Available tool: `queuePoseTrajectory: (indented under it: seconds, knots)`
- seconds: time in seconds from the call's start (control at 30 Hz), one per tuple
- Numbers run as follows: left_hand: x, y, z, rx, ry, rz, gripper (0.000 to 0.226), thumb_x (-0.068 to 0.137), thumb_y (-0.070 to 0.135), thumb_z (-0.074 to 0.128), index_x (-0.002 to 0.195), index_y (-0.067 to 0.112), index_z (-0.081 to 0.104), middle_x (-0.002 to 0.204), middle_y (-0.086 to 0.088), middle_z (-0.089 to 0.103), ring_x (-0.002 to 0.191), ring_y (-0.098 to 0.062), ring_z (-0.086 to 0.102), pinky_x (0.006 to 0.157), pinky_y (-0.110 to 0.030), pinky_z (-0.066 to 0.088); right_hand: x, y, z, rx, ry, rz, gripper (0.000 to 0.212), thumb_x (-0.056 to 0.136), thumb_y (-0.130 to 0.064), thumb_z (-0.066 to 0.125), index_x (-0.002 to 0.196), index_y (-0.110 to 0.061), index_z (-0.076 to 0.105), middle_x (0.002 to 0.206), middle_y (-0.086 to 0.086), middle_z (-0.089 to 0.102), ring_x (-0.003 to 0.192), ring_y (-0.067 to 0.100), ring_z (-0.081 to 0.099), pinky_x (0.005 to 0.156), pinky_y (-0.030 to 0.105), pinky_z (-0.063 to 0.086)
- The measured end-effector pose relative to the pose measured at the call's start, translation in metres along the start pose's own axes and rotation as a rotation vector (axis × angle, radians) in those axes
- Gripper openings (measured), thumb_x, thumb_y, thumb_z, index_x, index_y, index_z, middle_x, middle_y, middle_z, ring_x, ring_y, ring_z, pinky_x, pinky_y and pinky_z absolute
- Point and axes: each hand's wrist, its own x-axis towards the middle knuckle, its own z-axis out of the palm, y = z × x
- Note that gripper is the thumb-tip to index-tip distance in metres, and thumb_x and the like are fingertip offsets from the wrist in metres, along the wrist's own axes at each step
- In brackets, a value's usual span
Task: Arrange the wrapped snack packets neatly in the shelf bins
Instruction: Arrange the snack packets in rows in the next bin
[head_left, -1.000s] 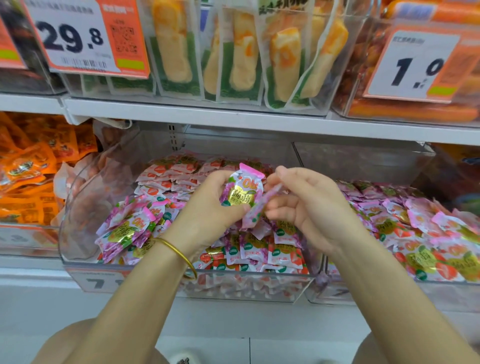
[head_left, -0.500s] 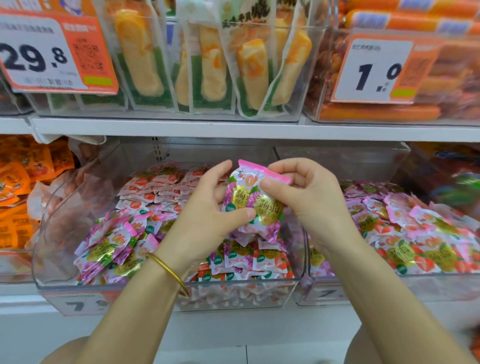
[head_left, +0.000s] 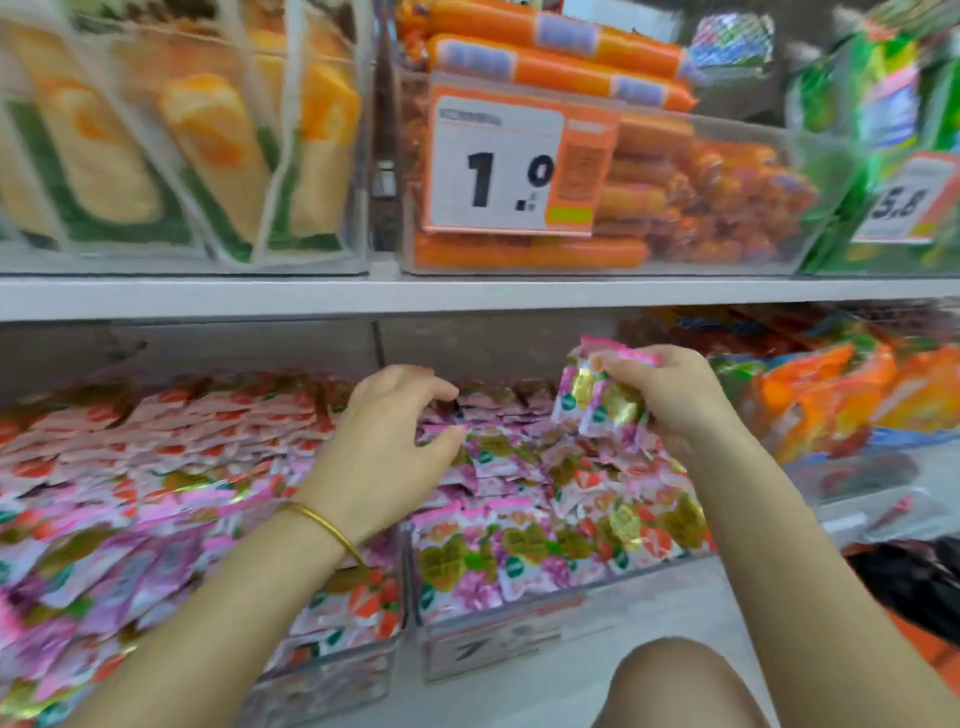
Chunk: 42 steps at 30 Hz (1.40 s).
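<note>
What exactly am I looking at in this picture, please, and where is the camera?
No machine here: a person tidies a shop shelf with bare hands. The one camera sits on the person's head and looks forward and down, so both arms come in from the bottom edge. Under the shelf board stand two clear bins, the left bin and the right bin, both full of pink packets. The right hand grips a small bunch of them above the right bin. The left hand, a gold bangle at its wrist, reaches with curled fingers to the packets near where the bins meet; the blur hides whether it pinches one. Above lie orange sausages behind a price tag reading 1.0.
</note>
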Motion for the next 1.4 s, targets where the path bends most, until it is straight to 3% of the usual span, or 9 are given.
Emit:
queuePoseTrajectory:
  seconds: [0.13,0.2,0.33,0.57,0.77,0.97,1.1,1.23,1.4]
  knots:
    - [0.008,-0.003,0.009,0.011,-0.004,0.015,0.053,0.069,0.049,0.043,0.111,0.024,0.063,0.120,0.002,0.055,0.119,-0.017,0.044,0.096,-0.020,0.026,0.063,0.002,0.015,-0.166,-0.079,0.090,0.014,0.075,-0.020,0.077,0.077,-0.012,0.066,0.073,0.005,0.061,0.064,0.019,0.057,0.060,0.029,0.049]
    - [0.008,-0.004,0.010,-0.004,-0.008,0.019,0.057,0.065,0.053,0.038,0.108,0.026,0.063,0.113,0.008,0.053,0.115,-0.013,0.043,0.092,-0.017,0.025,0.092,0.004,0.031,-0.387,-0.190,0.185,0.037,0.071,-0.037,0.078,0.096,-0.011,0.068,0.082,0.001,0.063,0.072,0.015,0.059,0.064,0.029,0.050]
    - [0.007,-0.003,0.010,-0.042,-0.013,-0.013,0.040,0.069,0.044,0.046,0.104,0.032,0.062,0.109,0.015,0.049,0.112,-0.009,0.040,0.093,-0.020,0.026,0.116,0.016,0.051,-0.883,-0.204,-0.005,0.053,0.075,-0.039,0.075,0.110,-0.001,0.062,0.111,0.012,0.065,0.101,0.025,0.062,0.073,0.030,0.045]
    - [0.006,-0.002,0.009,-0.073,-0.016,0.008,0.019,0.080,0.034,0.052,0.099,0.040,0.055,0.108,0.020,0.046,0.113,-0.005,0.035,0.095,-0.021,0.026,0.119,0.016,0.037,-1.035,-0.167,-0.093,0.038,0.085,-0.032,0.065,0.101,0.002,0.066,0.101,0.017,0.068,0.072,0.021,0.054,0.049,0.024,0.035]
    - [0.005,0.000,0.009,-0.103,-0.011,-0.008,0.026,0.084,0.021,0.059,0.101,0.040,0.054,0.107,0.023,0.044,0.113,-0.003,0.033,0.095,-0.020,0.025,0.103,0.013,0.027,-1.298,-0.086,-0.213,0.032,0.092,-0.020,0.053,0.121,-0.008,0.057,0.127,0.011,0.057,0.118,0.031,0.053,0.096,0.036,0.046]
    - [0.002,0.000,0.009,-0.117,0.013,-0.011,0.025,0.086,0.020,0.056,0.103,0.037,0.057,0.114,0.019,0.047,0.117,-0.002,0.033,0.095,-0.019,0.023,0.054,0.005,0.039,-1.216,-0.637,-0.168,0.040,0.101,-0.024,0.033,0.136,-0.011,0.047,0.141,0.010,0.046,0.126,0.026,0.045,0.102,0.031,0.036]
    - [0.002,-0.003,0.010,-0.170,0.034,-0.014,0.018,0.086,0.028,0.056,0.103,0.034,0.059,0.112,0.017,0.050,0.115,-0.003,0.038,0.091,-0.012,0.026,0.056,0.018,0.041,-1.285,-0.592,-0.129,0.045,0.102,-0.034,0.025,0.112,-0.006,0.058,0.118,0.017,0.059,0.097,0.026,0.053,0.088,0.033,0.040]
    - [-0.003,-0.007,-0.006,-0.255,0.102,-0.058,0.017,0.083,0.025,0.062,0.101,0.027,0.063,0.106,0.012,0.056,0.100,0.000,0.049,0.083,0.002,0.029,0.045,0.015,0.041,-1.271,-0.447,-0.233,0.044,0.098,-0.039,0.029,0.112,-0.010,0.059,0.122,0.018,0.059,0.108,0.034,0.056,0.095,0.041,0.045]
    - [-0.029,-0.034,-0.049,-0.421,0.175,-0.194,0.016,0.078,0.026,0.063,0.091,0.035,0.061,0.106,-0.001,0.064,0.095,-0.012,0.060,0.085,-0.025,0.046,-0.044,-0.031,0.067,-0.835,-0.418,-0.613,0.029,0.096,-0.026,0.046,0.110,-0.010,0.065,0.114,0.010,0.065,0.112,0.027,0.054,0.094,0.033,0.038]
